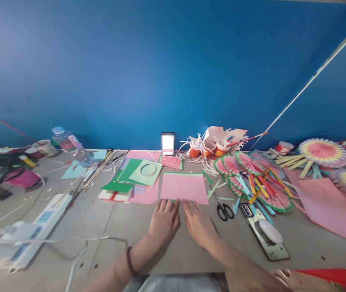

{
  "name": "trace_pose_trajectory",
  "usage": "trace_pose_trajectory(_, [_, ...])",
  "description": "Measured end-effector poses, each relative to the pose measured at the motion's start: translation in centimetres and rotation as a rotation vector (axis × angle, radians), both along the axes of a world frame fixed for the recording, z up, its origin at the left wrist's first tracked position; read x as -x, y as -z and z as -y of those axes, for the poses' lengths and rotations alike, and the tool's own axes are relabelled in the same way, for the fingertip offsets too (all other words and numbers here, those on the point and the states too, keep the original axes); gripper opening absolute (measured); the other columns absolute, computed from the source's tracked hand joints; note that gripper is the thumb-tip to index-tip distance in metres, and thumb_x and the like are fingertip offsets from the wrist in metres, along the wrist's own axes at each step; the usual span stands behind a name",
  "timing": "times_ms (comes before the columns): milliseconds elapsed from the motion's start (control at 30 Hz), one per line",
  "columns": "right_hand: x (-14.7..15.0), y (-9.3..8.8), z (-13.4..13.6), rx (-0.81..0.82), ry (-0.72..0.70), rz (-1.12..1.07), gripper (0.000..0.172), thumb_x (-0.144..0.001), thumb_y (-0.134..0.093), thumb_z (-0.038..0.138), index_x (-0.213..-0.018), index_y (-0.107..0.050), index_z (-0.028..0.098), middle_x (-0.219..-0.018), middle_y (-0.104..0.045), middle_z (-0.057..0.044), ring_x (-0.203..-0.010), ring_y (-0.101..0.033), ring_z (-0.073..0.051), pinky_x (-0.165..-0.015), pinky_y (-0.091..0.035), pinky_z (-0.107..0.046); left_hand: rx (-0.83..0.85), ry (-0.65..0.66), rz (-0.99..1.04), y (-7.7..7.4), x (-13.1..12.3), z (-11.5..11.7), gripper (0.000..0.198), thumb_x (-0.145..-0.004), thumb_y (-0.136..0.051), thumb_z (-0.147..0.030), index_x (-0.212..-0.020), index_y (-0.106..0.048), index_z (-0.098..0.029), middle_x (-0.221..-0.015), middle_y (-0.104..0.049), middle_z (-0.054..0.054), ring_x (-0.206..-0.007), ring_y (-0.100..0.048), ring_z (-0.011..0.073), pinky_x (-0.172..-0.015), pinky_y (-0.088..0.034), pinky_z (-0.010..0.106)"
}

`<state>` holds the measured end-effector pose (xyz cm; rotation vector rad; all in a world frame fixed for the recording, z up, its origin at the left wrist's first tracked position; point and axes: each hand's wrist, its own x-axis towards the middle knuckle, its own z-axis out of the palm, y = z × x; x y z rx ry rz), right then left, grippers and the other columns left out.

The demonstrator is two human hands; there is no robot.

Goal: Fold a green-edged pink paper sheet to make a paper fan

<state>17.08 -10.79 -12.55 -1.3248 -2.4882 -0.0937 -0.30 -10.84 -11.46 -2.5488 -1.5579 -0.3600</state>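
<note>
A pink paper sheet (184, 187) with a green edge lies flat on the grey table (121, 227) in front of me. My left hand (164, 220) and my right hand (197, 222) rest side by side at its near edge. The fingertips of both press down on that edge, fingers stretched out and close together. Neither hand holds anything. A dark bead bracelet sits on my left wrist.
Black scissors (224, 211) and a phone (262, 233) lie right of my hands. Folded paper fans (252, 174) and a large pink sheet (327, 207) fill the right side. Green and pink sheets (136, 176), sticks, a water bottle (71, 146) and a power strip (30, 233) lie to the left.
</note>
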Motion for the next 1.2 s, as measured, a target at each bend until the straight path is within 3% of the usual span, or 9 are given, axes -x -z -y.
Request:
trace_pose_trajectory(267, [-2.3, 0.2, 1.0, 0.043, 0.133, 0.007, 0.055, -0.084, -0.043, 0.007, -0.138, -0.050, 0.010, -0.130, -0.064, -0.017, -0.121, -0.061, -0.026, -0.105, -0.049, -0.043, -0.002, -0.006, 0.010, -0.1, 0.0, 0.1, 0.050, -0.088, -0.051, -0.023, -0.138, -0.050, -0.017, -0.109, -0.060, 0.009, -0.104, -0.050, 0.0274, -0.092, -0.044, 0.043])
trace_pose_trajectory(433, [-2.9, 1.0, 1.0, 0.131, 0.169, -0.057, 0.075, -0.082, -0.042, 0.010, -0.153, -0.027, 0.028, -0.134, -0.062, -0.009, -0.124, -0.059, -0.029, -0.106, -0.048, -0.050, 0.007, -0.015, 0.042, 0.1, 0.1, 0.2, 0.051, -0.088, -0.050, -0.024, -0.138, -0.049, -0.016, -0.111, -0.061, 0.011, -0.104, -0.052, 0.0281, -0.089, -0.046, 0.043])
trace_pose_trajectory(533, [-2.8, 1.4, 1.0, 0.142, 0.183, -0.103, 0.079, -0.084, -0.041, 0.012, -0.156, -0.017, 0.033, -0.136, -0.061, -0.006, -0.124, -0.058, -0.029, -0.106, -0.047, -0.052, -0.017, -0.044, 0.038, 0.3, 0.1, 0.4, 0.050, -0.088, -0.050, -0.025, -0.136, -0.051, -0.012, -0.115, -0.062, 0.013, -0.107, -0.053, 0.0289, -0.094, -0.044, 0.045])
trace_pose_trajectory(600, [-2.7, 1.4, 1.0, 0.146, 0.180, -0.106, 0.075, -0.085, -0.041, 0.012, -0.154, -0.022, 0.032, -0.136, -0.060, -0.006, -0.125, -0.058, -0.029, -0.106, -0.048, -0.052, -0.036, -0.086, 0.003, 0.3, 0.1, 0.5, 0.049, -0.088, -0.051, -0.027, -0.133, -0.054, -0.010, -0.116, -0.063, 0.015, -0.108, -0.054, 0.0301, -0.097, -0.043, 0.048])
trace_pose_trajectory(767, [-2.5, 1.0, 1.3, 0.132, 0.187, -0.102, 0.051, -0.092, -0.039, 0.015, -0.142, -0.047, 0.017, -0.135, -0.061, -0.013, -0.125, -0.057, -0.027, -0.109, -0.045, -0.048, -0.053, -0.170, -0.058, -0.2, 0.6, 0.8, 0.041, -0.088, -0.053, -0.029, -0.123, -0.062, -0.009, -0.110, -0.065, 0.016, -0.105, -0.056, 0.0321, -0.102, -0.039, 0.053])
trace_pose_trajectory(967, [-2.7, 1.6, 1.2, 0.128, 0.168, -0.110, 0.042, -0.097, -0.042, 0.024, -0.136, -0.054, 0.014, -0.138, -0.059, -0.014, -0.128, -0.054, -0.027, -0.109, -0.044, -0.046, -0.042, -0.194, -0.033, -1.0, 1.9, 0.7, 0.031, -0.089, -0.050, -0.024, -0.113, -0.066, -0.012, -0.102, -0.065, 0.016, -0.097, -0.059, 0.0314, -0.100, -0.037, 0.057])
trace_pose_trajectory(1100, [-3.1, 1.6, 0.9, 0.154, 0.129, -0.106, 0.044, -0.097, -0.043, 0.028, -0.139, -0.052, 0.017, -0.141, -0.055, -0.012, -0.131, -0.051, -0.026, -0.111, -0.042, -0.046, -0.047, -0.232, -0.001, -2.1, 3.3, -1.1, 0.024, -0.090, -0.048, -0.025, -0.100, -0.069, -0.016, -0.084, -0.066, 0.012, -0.086, -0.061, 0.0309, -0.091, -0.041, 0.053])
trace_pose_trajectory(1200, [-3.2, 1.2, 0.8, 0.187, 0.136, -0.099, 0.043, -0.096, -0.044, 0.026, -0.137, -0.054, 0.016, -0.140, -0.056, -0.014, -0.130, -0.051, -0.028, -0.111, -0.042, -0.047, -0.071, -0.272, -0.006, -2.8, 4.5, -3.8, 0.027, -0.092, -0.043, -0.022, -0.104, -0.067, -0.017, -0.093, -0.068, 0.013, -0.087, -0.062, 0.0299, -0.080, -0.045, 0.046])
